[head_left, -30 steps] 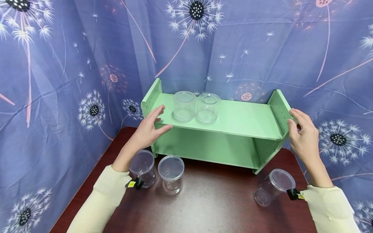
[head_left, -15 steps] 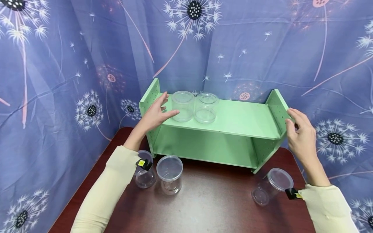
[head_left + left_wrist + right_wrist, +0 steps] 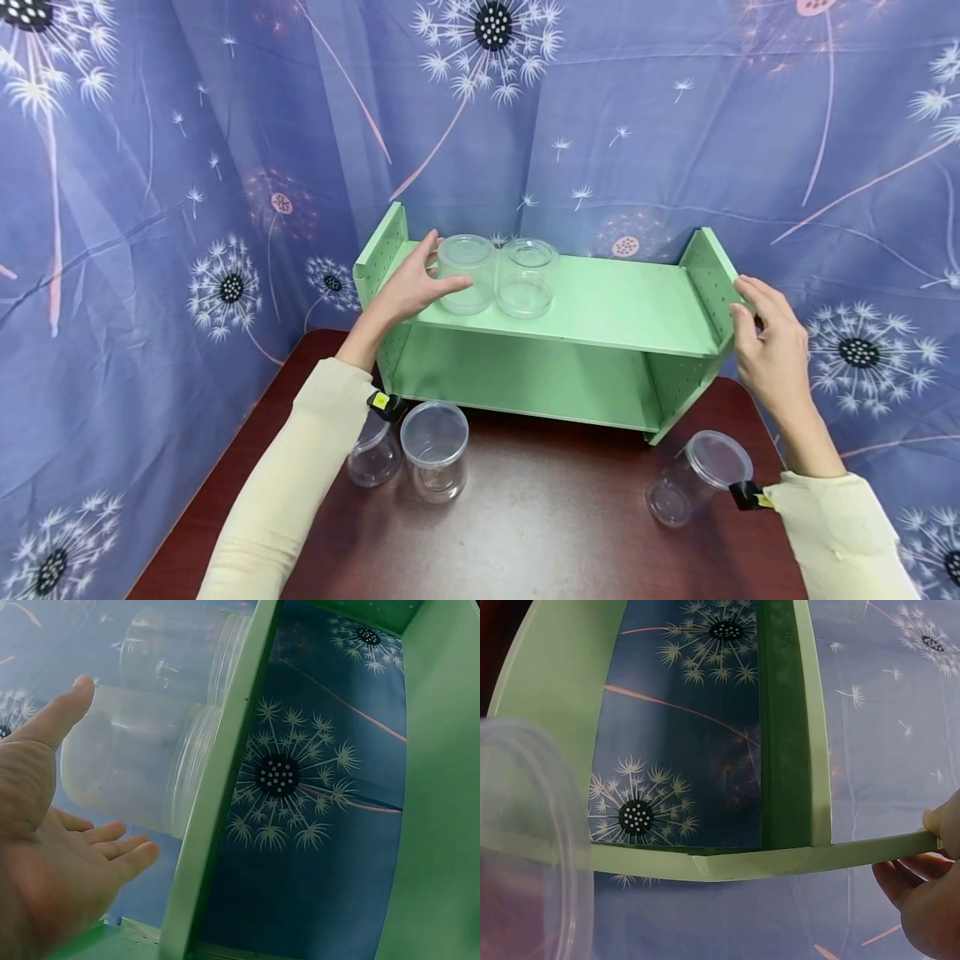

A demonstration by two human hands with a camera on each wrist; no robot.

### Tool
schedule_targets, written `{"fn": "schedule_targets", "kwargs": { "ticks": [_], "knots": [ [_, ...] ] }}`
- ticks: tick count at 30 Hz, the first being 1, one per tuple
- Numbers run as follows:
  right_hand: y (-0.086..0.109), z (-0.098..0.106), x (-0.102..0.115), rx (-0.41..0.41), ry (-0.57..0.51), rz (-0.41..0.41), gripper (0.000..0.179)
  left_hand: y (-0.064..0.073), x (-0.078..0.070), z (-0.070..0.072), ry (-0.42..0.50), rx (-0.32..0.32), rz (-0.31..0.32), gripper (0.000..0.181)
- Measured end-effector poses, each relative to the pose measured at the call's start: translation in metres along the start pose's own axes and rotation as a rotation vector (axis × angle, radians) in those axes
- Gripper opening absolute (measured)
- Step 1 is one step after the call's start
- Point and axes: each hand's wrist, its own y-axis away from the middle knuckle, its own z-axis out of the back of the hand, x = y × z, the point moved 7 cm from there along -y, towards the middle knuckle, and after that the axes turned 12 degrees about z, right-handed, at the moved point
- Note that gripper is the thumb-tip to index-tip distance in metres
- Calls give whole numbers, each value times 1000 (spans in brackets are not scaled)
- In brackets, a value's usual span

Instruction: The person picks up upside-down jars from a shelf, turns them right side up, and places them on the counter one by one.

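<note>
My left hand (image 3: 411, 287) is at the left jar (image 3: 466, 279) on the upper board of a green shelf (image 3: 630, 304). Its thumb reaches across the jar's front and its fingers spread along the left side; in the left wrist view (image 3: 67, 885) a gap shows between the fingers and this clear plastic jar (image 3: 127, 761). A second clear jar (image 3: 527, 283) stands right beside it. Both jars have their ridged end down on the board. My right hand (image 3: 776, 354) pinches the edge of the shelf's right side panel (image 3: 780, 860), thumb on one face and fingers on the other.
Below my left forearm, a clear jar (image 3: 372, 462) stands partly hidden on the dark red table (image 3: 555, 517). Next to it is another lidded jar (image 3: 435, 450). A third jar (image 3: 697, 475) stands at the right, near my right wrist. A blue dandelion-print curtain (image 3: 622, 125) hangs behind.
My left hand has moved right and slightly up, from the shelf's left end to the left jar. The right hand stays at the side panel.
</note>
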Motion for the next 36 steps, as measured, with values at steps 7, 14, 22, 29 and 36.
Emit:
{"fn": "schedule_targets", "kwargs": {
  "ticks": [7, 14, 22, 29, 36],
  "knots": [
    [0, 0, -2, 7, 6, -12, 34, -7, 0, -4, 11, 4, 26, 116],
    [1, 1, -3, 13, 22, -23, 35, -10, -2, -6, 19, -2, 32, 116],
    [1, 0, 0, 13, 30, -19, 35, -14, 0, -8, 8, -17, 37, 113],
    [0, 0, 0, 10, 25, -22, 35, -15, 1, -9, 54, -31, -17, 101],
    [1, 0, -3, 12, 27, -32, 34, -12, 2, -6, 89, -53, -13, 98]
  ]
}}
